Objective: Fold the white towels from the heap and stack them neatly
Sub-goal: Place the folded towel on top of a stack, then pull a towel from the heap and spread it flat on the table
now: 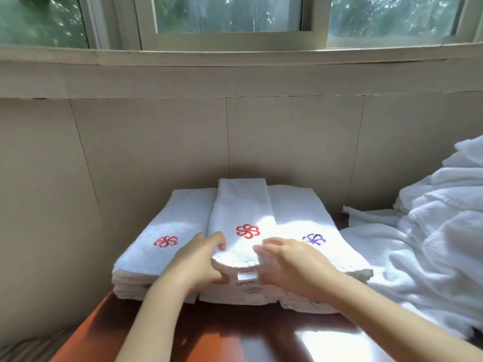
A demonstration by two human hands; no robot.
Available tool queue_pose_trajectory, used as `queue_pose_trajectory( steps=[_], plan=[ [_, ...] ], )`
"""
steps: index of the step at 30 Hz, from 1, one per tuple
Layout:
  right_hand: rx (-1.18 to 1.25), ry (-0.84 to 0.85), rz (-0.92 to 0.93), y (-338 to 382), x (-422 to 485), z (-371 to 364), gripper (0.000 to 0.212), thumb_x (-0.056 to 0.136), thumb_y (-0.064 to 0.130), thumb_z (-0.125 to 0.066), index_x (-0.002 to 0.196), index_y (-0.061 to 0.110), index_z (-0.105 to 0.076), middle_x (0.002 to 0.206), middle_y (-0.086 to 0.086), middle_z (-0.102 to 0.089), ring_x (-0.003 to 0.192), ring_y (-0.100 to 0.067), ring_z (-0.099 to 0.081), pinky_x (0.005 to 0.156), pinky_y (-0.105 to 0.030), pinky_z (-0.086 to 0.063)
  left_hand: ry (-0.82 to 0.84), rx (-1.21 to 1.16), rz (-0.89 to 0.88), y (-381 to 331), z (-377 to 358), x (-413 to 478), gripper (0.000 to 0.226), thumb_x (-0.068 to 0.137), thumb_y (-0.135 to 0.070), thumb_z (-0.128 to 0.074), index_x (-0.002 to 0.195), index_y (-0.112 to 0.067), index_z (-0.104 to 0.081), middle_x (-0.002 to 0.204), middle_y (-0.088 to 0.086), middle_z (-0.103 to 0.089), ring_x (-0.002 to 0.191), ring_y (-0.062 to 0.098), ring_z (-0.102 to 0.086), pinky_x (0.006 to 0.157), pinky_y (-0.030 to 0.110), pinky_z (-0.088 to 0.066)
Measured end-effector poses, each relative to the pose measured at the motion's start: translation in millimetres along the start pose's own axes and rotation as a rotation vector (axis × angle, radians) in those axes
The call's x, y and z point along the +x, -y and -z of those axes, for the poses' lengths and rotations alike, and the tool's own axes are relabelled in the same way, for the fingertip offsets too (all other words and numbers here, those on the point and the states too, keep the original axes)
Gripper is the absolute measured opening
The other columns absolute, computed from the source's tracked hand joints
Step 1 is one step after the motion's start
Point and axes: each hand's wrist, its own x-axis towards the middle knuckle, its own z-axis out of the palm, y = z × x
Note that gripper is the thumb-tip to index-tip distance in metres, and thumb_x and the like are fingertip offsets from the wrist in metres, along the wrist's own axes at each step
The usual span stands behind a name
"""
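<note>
The towel (241,205) lies folded on the middle stack (235,296) of three on the counter (209,335). The left hand (198,259) and right hand (290,262) pinch its near end. It looks like the setting-down step; next comes squaring it, letting go and reaching right to the heap (431,244).

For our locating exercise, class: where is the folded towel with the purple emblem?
In the head view, the purple-emblem towel tops the rightmost stack, just beyond the right hand, between the middle towel and the unfolded heap.
</note>
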Motion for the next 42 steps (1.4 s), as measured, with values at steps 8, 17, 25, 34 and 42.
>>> queue_pose_trajectory(
  steps=[8,17,25,34,42],
  plan=[
    [-0.242,-0.249,0.055,31.9,-55.5,-27.4,0.047,0.054,0.023,-0.071,0.100,0.013,-0.076,0.106,-0.006,-0.072,0.097,-0.019,-0.070,0.077,-0.027,-0.057,-0.319,0.458,-0.093,-23.2,-41.3,-53.3,0.066,0.081,-0.010,-0.068,0.143,-0.017,-0.044,0.150,0.009,-0.039,0.130,0.027,-0.047,0.100,0.034,-0.045],
    [-0.279,-0.171,0.101,-52.9,-169.4,51.8,0.024,0.056,0.015,-0.076,0.077,0.023,-0.071,0.081,0.008,-0.069,0.077,-0.012,-0.068,0.070,-0.020,-0.052,-0.135,0.473,-0.078,-113.5,-43.3,-89.9,0.049,0.094,-0.028,-0.045,0.142,-0.023,-0.033,0.148,0.004,-0.032,0.141,0.024,-0.020,0.112,0.038,-0.024],
    [-0.025,-0.262,-0.635,-206.0,-282.0,129.4,0.031,0.088,0.007,-0.049,0.111,0.010,-0.069,0.110,-0.007,-0.064,0.108,-0.029,-0.056,0.086,-0.035,-0.046,0.090,0.239,-0.305,-261.2,-98.6,-74.2,0.042,0.092,-0.028,-0.044,0.133,-0.019,-0.048,0.136,0.004,-0.042,0.129,0.025,-0.037,0.102,0.035,-0.038],
    [-0.206,-0.208,-0.667,-287.6,-261.2,164.0,0.056,0.089,0.015,-0.047,0.143,0.031,-0.037,0.130,-0.005,-0.042,0.120,-0.026,-0.041,0.090,-0.032,-0.042,-0.071,-0.053,-0.447,-460.0,-132.0,5.6,0.047,0.093,-0.044,-0.048,0.135,-0.023,-0.045,0.141,0.003,-0.039,0.130,0.027,-0.037,0.100,0.041,-0.039],
    [-0.080,-0.616,-0.569,-274.9,-264.5,157.8,0.020,0.090,0.010,-0.054,0.093,0.010,-0.073,0.100,-0.005,-0.067,0.096,-0.026,-0.058,0.086,-0.034,-0.041,-0.208,-0.145,-0.423,-454.5,-126.1,-8.7,0.022,0.096,-0.026,-0.040,0.075,-0.021,-0.035,0.077,-0.006,-0.038,0.092,0.027,-0.057,0.063,0.030,-0.032]
  ],
)
